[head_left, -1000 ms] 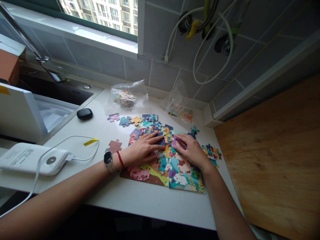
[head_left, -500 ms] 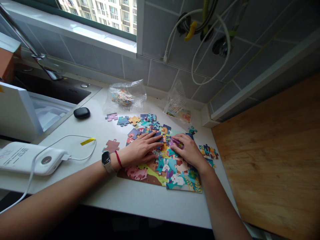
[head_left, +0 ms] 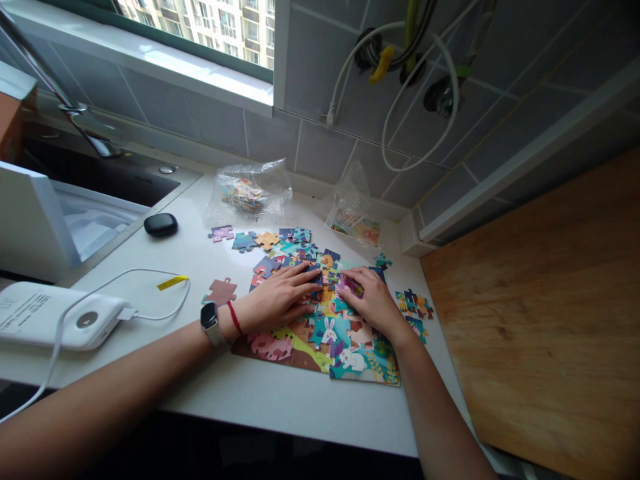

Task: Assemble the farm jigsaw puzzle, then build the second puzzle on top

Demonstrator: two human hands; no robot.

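Observation:
A colourful jigsaw puzzle (head_left: 353,361), partly joined, lies on the white counter with rabbits along its near side. My left hand (head_left: 283,297) rests flat across its upper left part, fingers stretched out and hiding some pieces. Over the upper right part, my right hand (head_left: 374,298) has thumb and fingers bent around a purple puzzle piece (head_left: 352,285), low against the puzzle. Loose pieces (head_left: 267,240) lie behind the left hand, and a brown piece (head_left: 221,291) sits left of it. More loose pieces (head_left: 414,302) are to the right of the right hand.
Behind the puzzle are a clear bag of pieces (head_left: 247,193) and another clear bag (head_left: 353,217). A white power bank (head_left: 65,317) with a cable and a black case (head_left: 161,225) lie left, near the sink (head_left: 145,190). A wooden board (head_left: 540,300) borders the right.
The whole view has shifted very slightly. Both hands stay at nearly the same place on the puzzle, the right fingers still around the purple piece.

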